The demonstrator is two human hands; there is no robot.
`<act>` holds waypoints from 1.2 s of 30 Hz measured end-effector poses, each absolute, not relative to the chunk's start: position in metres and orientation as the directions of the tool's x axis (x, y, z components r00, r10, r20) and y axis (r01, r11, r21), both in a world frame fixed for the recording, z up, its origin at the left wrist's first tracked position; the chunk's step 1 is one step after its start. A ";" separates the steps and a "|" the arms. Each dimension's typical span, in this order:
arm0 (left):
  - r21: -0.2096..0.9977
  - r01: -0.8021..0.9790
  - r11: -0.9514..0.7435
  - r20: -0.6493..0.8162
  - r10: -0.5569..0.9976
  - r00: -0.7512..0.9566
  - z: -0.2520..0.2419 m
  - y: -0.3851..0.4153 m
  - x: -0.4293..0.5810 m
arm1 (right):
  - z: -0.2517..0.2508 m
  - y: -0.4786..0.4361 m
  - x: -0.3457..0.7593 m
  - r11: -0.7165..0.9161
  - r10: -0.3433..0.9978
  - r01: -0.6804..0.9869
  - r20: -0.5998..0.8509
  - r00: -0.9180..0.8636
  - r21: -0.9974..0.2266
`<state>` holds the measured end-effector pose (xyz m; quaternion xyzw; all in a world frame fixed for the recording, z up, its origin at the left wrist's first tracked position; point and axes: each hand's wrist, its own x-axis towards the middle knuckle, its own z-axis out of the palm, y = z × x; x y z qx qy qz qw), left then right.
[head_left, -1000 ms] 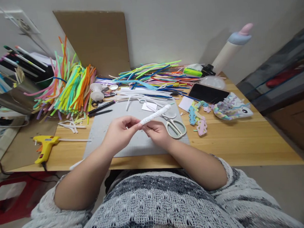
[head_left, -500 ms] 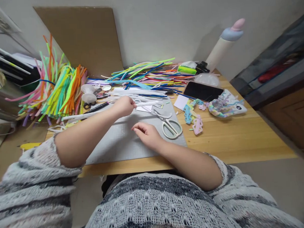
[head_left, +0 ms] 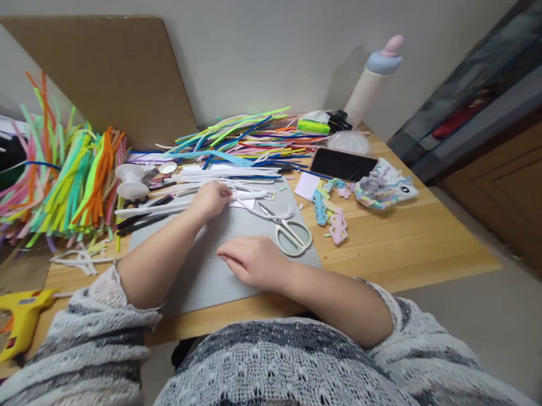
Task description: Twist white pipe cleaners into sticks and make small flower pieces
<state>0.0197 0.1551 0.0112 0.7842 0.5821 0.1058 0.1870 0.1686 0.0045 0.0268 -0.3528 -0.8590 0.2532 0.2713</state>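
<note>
My left hand (head_left: 212, 200) reaches over the back of a grey cutting mat (head_left: 197, 270), its fingers pinched at the near end of a thick white pipe cleaner piece (head_left: 255, 195). That piece lies over a small white paper. My right hand (head_left: 254, 263) is closed above the mat's front part, thumb and fingers pressed together; anything between them is too small or hidden to make out. A curved white pipe cleaner (head_left: 275, 216) crosses the blades of the scissors (head_left: 293, 235), whose pale handles lie right of my hands.
Loose coloured pipe cleaners (head_left: 237, 136) are heaped at the back, with a big bundle (head_left: 83, 180) at left. A yellow glue gun (head_left: 23, 315) lies front left. Pastel clips (head_left: 337, 224), a phone (head_left: 343, 164) and a whale-shaped piece (head_left: 381, 187) are at right. Cardboard (head_left: 106, 72) leans on the wall.
The view has swung right, bringing the glue gun fully into sight. My right hand has drawn slightly toward me and its fingers are pressed closer. My left hand stays by the white piece.
</note>
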 end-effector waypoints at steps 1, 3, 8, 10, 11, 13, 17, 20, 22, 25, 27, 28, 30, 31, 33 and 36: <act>0.416 0.865 -0.282 -0.005 0.950 0.312 0.007 0.153 0.019 | 0.036 0.003 0.177 0.631 0.742 0.493 0.282 -0.608 -0.599; 0.404 0.846 -0.348 0.118 0.937 0.329 0.002 0.147 0.016 | 0.052 0.002 0.200 0.602 0.771 0.526 0.265 -0.579 -0.600; 0.336 0.829 -0.448 0.354 0.875 0.330 0.020 0.112 0.002 | 0.059 0.013 0.288 0.238 0.970 0.810 0.173 -0.171 -0.536; 0.375 0.786 -0.491 0.359 0.859 0.365 0.035 0.088 -0.003 | 0.046 0.022 0.322 0.072 0.983 0.903 0.184 0.008 -0.423; 0.397 0.767 -0.504 0.354 0.855 0.378 0.041 0.075 -0.004 | 0.037 0.026 0.335 0.029 0.980 0.926 0.195 0.049 -0.376; 0.446 0.738 -0.506 0.305 0.861 0.406 0.049 0.051 -0.006 | 0.021 0.035 0.352 -0.007 0.972 0.940 0.219 0.087 -0.342; 0.543 0.702 -0.461 0.243 0.886 0.394 0.041 0.026 -0.006 | 0.001 0.047 0.349 -0.055 0.975 0.953 0.191 0.116 -0.299; 0.590 0.685 -0.428 0.221 0.901 0.374 0.027 0.026 -0.009 | -0.004 0.053 0.341 -0.108 0.970 0.968 0.188 0.152 -0.225; 0.609 0.678 -0.412 0.209 0.908 0.363 0.020 0.028 -0.012 | -0.004 0.057 0.343 -0.108 0.975 0.974 0.172 0.143 -0.201; 0.637 0.668 -0.386 0.187 0.917 0.352 0.012 0.031 -0.015 | -0.003 0.061 0.351 -0.073 0.991 0.953 0.088 0.103 -0.293; 0.660 0.652 -0.374 0.168 0.919 0.357 0.010 0.031 -0.016 | 0.000 0.063 0.356 -0.045 0.999 0.899 -0.001 0.050 -0.435; 0.670 0.643 -0.371 0.159 0.918 0.363 0.009 0.031 -0.016 | 0.002 0.063 0.358 -0.046 0.999 0.867 -0.030 0.036 -0.496; 0.683 0.631 -0.368 0.146 0.915 0.376 0.008 0.030 -0.016 | 0.007 0.068 0.361 -0.071 0.997 0.840 -0.019 0.072 -0.538; 0.687 0.629 -0.365 0.139 0.915 0.379 0.007 0.030 -0.016 | 0.008 0.071 0.361 -0.081 0.994 0.853 0.024 0.109 -0.516; 0.690 0.630 -0.357 0.127 0.916 0.380 0.008 0.030 -0.016 | 0.009 0.080 0.361 -0.087 0.978 0.909 0.137 0.155 -0.409; 0.692 0.630 -0.353 0.119 0.916 0.383 0.009 0.029 -0.016 | 0.007 0.094 0.361 -0.034 0.986 0.969 0.148 0.072 -0.243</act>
